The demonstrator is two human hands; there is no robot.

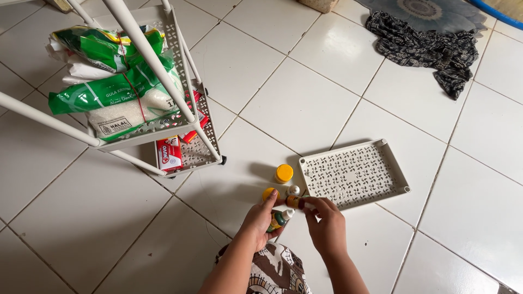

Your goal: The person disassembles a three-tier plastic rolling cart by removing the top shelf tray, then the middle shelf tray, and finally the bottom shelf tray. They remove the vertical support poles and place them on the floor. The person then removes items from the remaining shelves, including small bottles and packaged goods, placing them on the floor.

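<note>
My left hand (257,220) grips a small green bottle with a white cap (279,219) near the floor. My right hand (326,224) pinches a small orange-capped bottle (294,201) at its fingertips, just above the green one. On the tiles right beyond my hands stand a yellow-lidded jar (284,173), a small white-capped bottle (293,190) and another orange-capped item (268,193), partly hidden by my left thumb. A loose white perforated tray (354,173) lies flat to the right of these.
A white wheeled rack (163,81) stands at the left, its upper shelf holding green and white bags (117,87), its lower shelf a red box (169,153). A dark patterned cloth (430,46) lies crumpled at the far right on the white tile floor.
</note>
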